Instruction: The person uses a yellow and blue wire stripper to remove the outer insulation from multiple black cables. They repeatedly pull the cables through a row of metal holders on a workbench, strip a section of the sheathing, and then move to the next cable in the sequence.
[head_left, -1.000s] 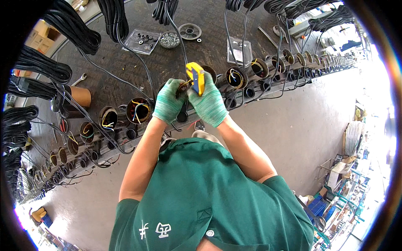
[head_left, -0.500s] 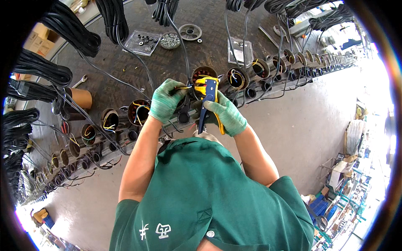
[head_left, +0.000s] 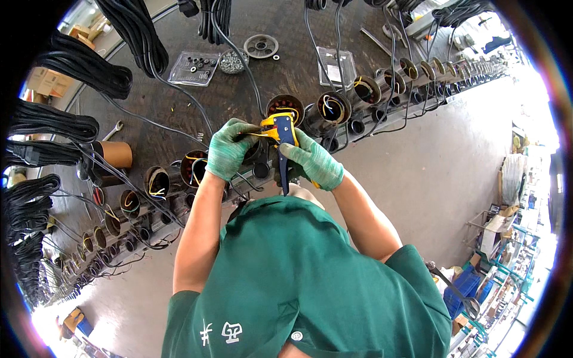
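Observation:
My right hand, in a green glove, is closed round the handles of a blue and yellow wire stripper. The tool's head points away from me, and its yellow jaw side faces my left hand. My left hand, gloved alike, pinches a thin wire that meets the jaws. Whether the jaws are clamped on it is too small to tell. Just beyond the tool lies an open round metal motor housing, with reddish windings and yellow wire inside. A black cable runs down to it.
Similar housings with loose wires, such as one cylinder, line the bench edge on both sides. Bundled black cables hang overhead. On the dark bench are a bowl of small metal parts, a plastic tray and a wrench.
The stripper has shifted left, its jaws now at the wire by my left fingers. Its handles look closer together. The whole view has moved slightly.

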The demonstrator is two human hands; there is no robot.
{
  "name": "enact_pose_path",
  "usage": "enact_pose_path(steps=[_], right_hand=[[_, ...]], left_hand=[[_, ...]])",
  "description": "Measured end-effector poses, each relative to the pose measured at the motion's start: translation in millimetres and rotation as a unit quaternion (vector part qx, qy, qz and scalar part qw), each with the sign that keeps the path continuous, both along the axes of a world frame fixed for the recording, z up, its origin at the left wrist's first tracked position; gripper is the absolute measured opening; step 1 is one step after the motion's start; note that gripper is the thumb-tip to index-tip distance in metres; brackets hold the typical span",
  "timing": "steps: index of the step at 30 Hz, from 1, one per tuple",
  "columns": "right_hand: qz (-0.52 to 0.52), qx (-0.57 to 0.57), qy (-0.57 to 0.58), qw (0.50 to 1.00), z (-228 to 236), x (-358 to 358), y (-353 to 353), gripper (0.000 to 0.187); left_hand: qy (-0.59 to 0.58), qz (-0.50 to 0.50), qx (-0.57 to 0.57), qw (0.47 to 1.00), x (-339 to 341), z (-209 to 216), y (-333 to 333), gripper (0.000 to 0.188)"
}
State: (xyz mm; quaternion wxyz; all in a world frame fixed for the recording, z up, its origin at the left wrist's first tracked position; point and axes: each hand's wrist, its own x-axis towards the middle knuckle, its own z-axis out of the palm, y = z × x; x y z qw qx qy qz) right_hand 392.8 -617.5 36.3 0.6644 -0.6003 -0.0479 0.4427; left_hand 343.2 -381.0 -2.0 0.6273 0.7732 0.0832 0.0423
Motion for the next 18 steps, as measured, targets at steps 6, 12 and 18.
enact_pose_path(steps=[6,12,18], right_hand=[[0.005,-0.012,-0.074,0.997,-2.0,-2.4,1.6,0.048],[-0.023,0.028,-0.125,0.991,-12.8,-3.4,3.7,0.046],[-0.113,0.081,-0.001,0.99,-7.1,-21.4,7.5,0.057]], left_hand=[[-0.045,0.005,0.019,0.999,-0.9,1.5,-3.7,0.023],[-0.063,-0.016,0.013,0.998,-0.5,-3.2,-2.0,0.024],[-0.07,-0.014,0.023,0.997,-1.9,-4.6,-4.0,0.022]])
